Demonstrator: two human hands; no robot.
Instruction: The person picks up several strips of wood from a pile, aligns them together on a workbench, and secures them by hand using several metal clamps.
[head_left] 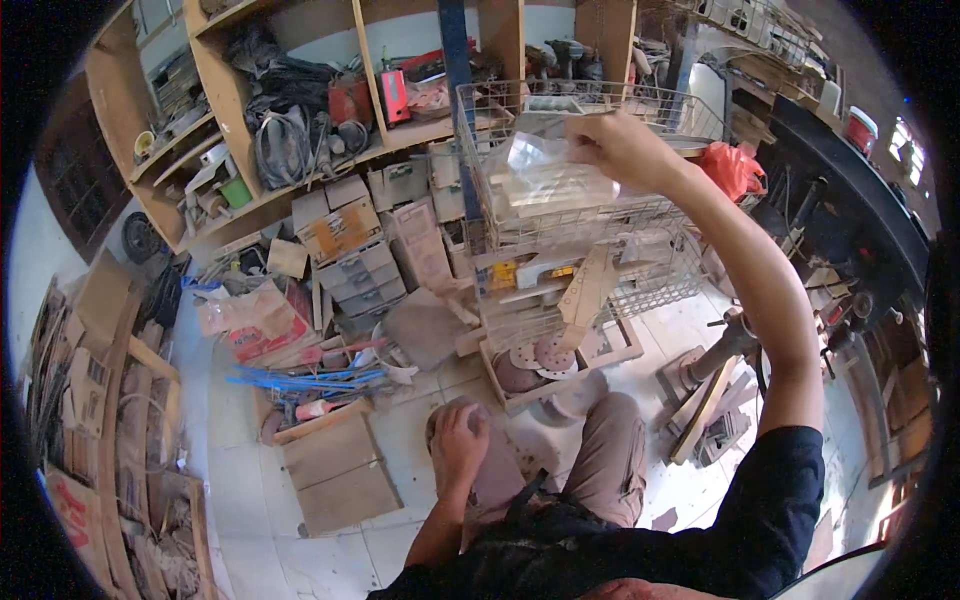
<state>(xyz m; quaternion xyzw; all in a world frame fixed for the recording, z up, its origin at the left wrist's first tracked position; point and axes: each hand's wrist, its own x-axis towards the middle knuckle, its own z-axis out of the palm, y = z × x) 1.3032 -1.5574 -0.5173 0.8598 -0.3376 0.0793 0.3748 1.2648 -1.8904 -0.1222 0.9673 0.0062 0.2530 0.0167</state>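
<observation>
My right hand (618, 150) reaches forward over a wire basket rack (490, 228). Its fingers are pinched together at the edge of a clear plastic bag (530, 155), which shines in the light. Under the bag, more pale, see-through packets (555, 192) fill the upper basket; what they contain I cannot make out. My left hand (460, 435) lies on my left knee, its fingers draped over the trouser cloth and holding nothing.
Round sanding discs (553, 352) lie in a wooden tray below the rack. A red plastic bag (733, 170) hangs at its right side. Small drawers (362, 280) and blue strips (300, 378) stand left. Wooden shelves (290, 170) with tools line the back.
</observation>
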